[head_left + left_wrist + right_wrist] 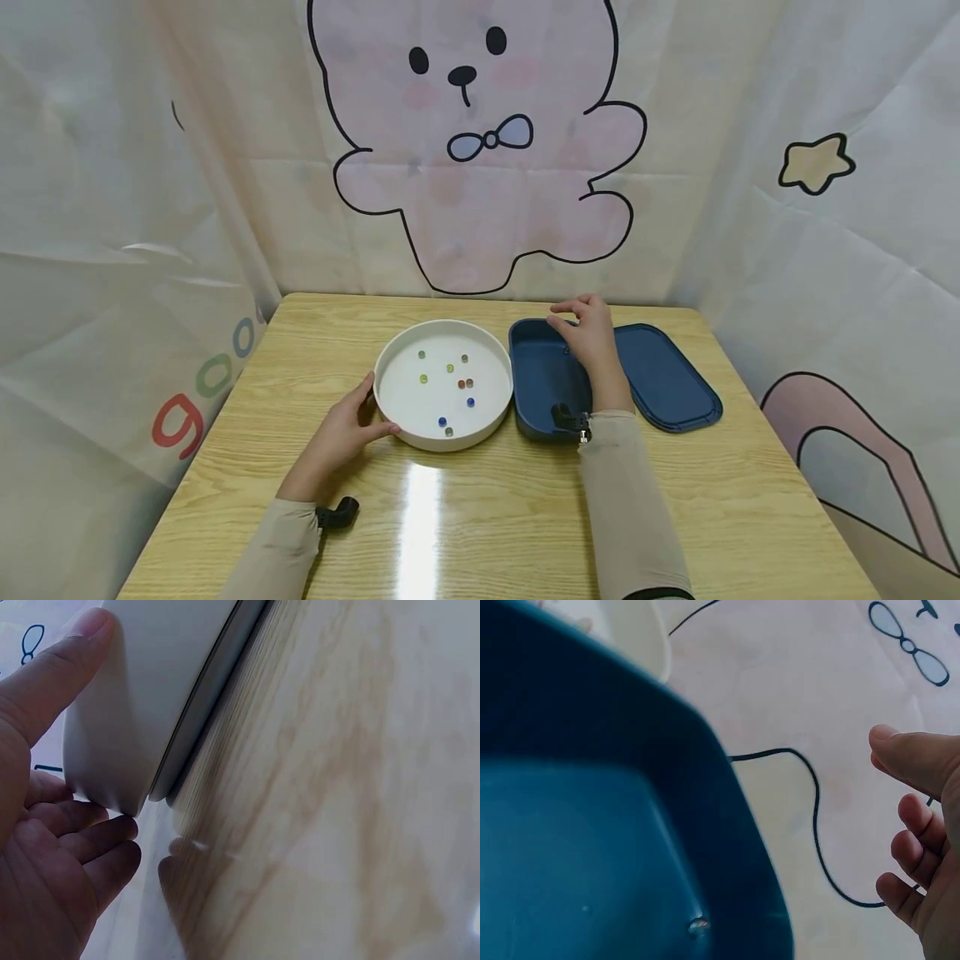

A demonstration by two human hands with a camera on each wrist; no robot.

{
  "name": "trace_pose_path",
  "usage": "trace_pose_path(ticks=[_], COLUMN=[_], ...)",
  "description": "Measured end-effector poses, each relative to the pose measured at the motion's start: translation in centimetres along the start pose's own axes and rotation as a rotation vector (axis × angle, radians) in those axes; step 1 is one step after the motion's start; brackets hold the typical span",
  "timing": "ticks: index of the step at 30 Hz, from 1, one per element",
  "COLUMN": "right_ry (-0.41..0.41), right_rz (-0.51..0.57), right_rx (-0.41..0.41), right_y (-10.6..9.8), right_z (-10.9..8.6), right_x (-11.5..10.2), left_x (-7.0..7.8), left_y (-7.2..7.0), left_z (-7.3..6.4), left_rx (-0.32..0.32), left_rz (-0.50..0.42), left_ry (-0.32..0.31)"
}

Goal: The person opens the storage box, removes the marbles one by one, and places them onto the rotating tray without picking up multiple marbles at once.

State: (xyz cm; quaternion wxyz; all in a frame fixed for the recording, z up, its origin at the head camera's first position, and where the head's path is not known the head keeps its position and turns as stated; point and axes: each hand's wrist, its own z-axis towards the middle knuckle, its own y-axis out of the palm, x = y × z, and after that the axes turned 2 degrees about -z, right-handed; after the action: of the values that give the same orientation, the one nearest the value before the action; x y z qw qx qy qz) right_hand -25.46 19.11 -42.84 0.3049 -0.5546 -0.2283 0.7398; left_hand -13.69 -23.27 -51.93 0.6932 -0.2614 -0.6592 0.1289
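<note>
A white round shallow bowl holds several small coloured glass marbles, spread over its floor. My left hand holds the bowl's left side, with the thumb on the front of the wall and fingertips at the wall's lower part in the left wrist view. Just right of the bowl stands a dark blue box, uncovered. Above its far right corner is my right hand, thumb and index finger apart with nothing seen between them. One marble lies in the box's corner in the right wrist view.
A dark blue lid lies flat on the wooden table, right of the box. Printed cloth hangs around the table's back and sides, with a bear drawn on the back one. Black wrist camera mounts sit at both cuffs.
</note>
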Motion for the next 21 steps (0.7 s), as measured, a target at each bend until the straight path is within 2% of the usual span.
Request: trace_pose_path(ticks=[3, 12, 21], right_ry=[0.016, 0.087, 0.128], right_rz=[-0.007, -0.052, -0.153], right_rx=[-0.036, -0.077, -0.148], right_y=[0.0, 0.2, 0.5], right_z=[0.2, 0.8, 1.6], right_x=[0.9, 4.2, 5.6], left_x=[0.1, -0.1, 0.0], left_y=[-0.1, 0.0, -0.1], left_z=[0.0, -0.1, -0.2], left_rx=[0.001, -0.005, 0.000], left_rz=[0.001, 0.016, 0.015], left_ry=[0.007, -0.002, 0.002])
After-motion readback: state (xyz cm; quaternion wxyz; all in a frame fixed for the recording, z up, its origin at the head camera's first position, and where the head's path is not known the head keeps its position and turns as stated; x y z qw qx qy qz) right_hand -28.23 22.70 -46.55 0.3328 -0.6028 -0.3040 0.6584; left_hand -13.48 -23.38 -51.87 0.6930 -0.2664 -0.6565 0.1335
